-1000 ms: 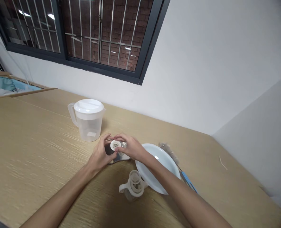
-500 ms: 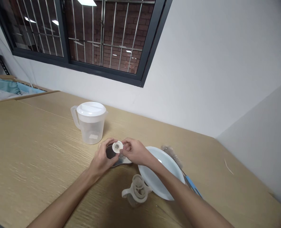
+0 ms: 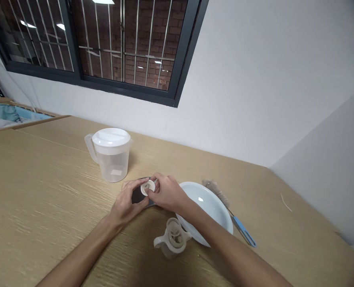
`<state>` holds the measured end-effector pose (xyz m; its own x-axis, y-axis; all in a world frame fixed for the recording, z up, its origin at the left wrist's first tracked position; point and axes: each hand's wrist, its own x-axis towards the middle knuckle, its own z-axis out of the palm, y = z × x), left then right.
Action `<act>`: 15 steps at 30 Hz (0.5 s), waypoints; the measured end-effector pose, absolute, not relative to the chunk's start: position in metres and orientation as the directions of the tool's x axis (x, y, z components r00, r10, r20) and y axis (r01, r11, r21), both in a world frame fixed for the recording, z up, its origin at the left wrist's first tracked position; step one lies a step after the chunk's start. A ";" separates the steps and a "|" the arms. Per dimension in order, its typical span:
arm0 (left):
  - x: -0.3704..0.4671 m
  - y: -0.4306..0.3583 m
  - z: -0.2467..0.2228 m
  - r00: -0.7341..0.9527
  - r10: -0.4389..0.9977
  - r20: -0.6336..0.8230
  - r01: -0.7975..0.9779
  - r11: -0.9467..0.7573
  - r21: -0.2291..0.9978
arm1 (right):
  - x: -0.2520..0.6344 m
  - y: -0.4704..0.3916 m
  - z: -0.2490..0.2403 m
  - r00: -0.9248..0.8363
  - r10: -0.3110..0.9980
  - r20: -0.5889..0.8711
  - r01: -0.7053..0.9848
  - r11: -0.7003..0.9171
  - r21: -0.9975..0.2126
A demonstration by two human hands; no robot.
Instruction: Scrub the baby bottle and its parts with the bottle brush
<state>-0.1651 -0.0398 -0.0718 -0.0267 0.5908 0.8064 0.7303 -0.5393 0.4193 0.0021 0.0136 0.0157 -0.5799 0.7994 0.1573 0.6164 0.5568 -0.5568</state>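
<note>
A small white round cap with a ringed opening (image 3: 147,187) is held between both hands, its hollow side facing me. My left hand (image 3: 126,202) curls around it from the left, thumb below and fingers above. From the right, my right hand (image 3: 168,193) pinches its edge, the thumb pressed at the opening. Behind the cap lies a dark flat thing with a silvery rim (image 3: 137,196), mostly covered by the hands. Just below them stands a small translucent two-handled cup (image 3: 176,239) with its round lid tipped up. A pale blue plate (image 3: 214,207) sits under my right forearm.
A translucent pitcher with a white lid (image 3: 111,155) stands at the back left. Right of the plate lies a bottle brush with a blue handle (image 3: 244,231). A thin pale strip (image 3: 286,202) lies farther right on the wooden table (image 3: 45,191). Behind is a barred window (image 3: 123,44).
My right hand has shifted slightly left over the cap, and its thumb now lies at the opening. The view has turned a little to the right.
</note>
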 end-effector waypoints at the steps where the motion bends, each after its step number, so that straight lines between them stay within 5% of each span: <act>1: -0.165 -0.041 -0.071 -0.028 0.589 0.807 0.732 -0.538 0.418 | 0.001 0.013 0.016 -0.580 0.799 0.161 0.617 0.559 -0.553; 11: -0.159 -0.048 -0.064 -0.129 0.557 0.820 0.699 -0.536 0.474 | 0.007 0.005 0.027 -0.605 0.786 0.129 0.576 0.543 -0.611; 15: -0.155 -0.051 -0.056 -0.162 0.558 0.814 0.546 -0.637 0.545 | 0.014 0.002 0.038 -0.625 0.775 0.097 0.523 0.508 -0.684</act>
<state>-0.1549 -0.0509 -0.0565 -0.1620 0.5580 0.8139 0.5456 -0.6366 0.5451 0.0139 0.0023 0.0377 -0.6250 0.7746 0.0969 0.5232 0.5077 -0.6845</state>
